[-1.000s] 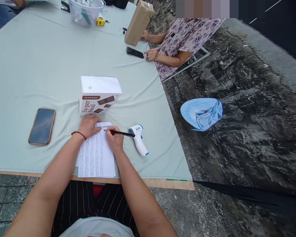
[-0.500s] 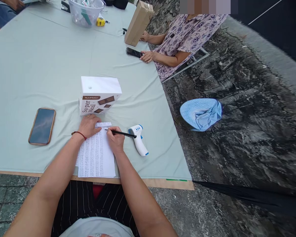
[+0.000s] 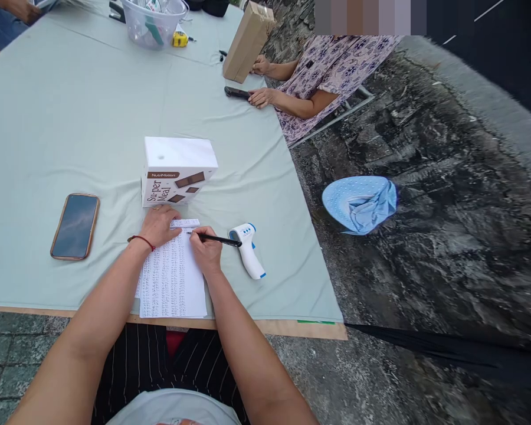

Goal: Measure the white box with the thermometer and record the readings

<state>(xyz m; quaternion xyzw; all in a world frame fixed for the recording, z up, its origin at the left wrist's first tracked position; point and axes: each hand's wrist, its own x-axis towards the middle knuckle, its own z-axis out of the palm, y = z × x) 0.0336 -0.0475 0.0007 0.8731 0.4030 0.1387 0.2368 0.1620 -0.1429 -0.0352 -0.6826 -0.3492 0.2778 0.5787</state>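
Observation:
In the head view, a sheet of paper point(image 3: 194, 289) covered in columns of handwriting lies at the table's near edge. My right hand point(image 3: 207, 252) is closed around a black pen point(image 3: 221, 239), its tip at the upper part of the sheet. Resting on the sheet's top left is my left hand point(image 3: 158, 227), fingers stretched out, beside a narrow paper strip point(image 3: 186, 223) with writing on it. Just beyond that hand stands a white and brown box point(image 3: 179, 162). A white and blue infrared thermometer point(image 3: 250, 251) lies right of my right hand.
A phone point(image 3: 75, 226) lies on the table point(image 3: 71, 118) at left. At the back are a clear plastic tub point(image 3: 137, 26), a yellow tape measure point(image 3: 179, 39) and a cardboard box point(image 3: 248, 44). Another person's hand point(image 3: 261, 97) holds a black phone point(image 3: 236, 92). A blue hat point(image 3: 360, 203) lies on the ground.
My right hand and the pen have shifted very slightly left. My left hand stays in place. The person across has tilted the black phone and drawn it a little toward the left.

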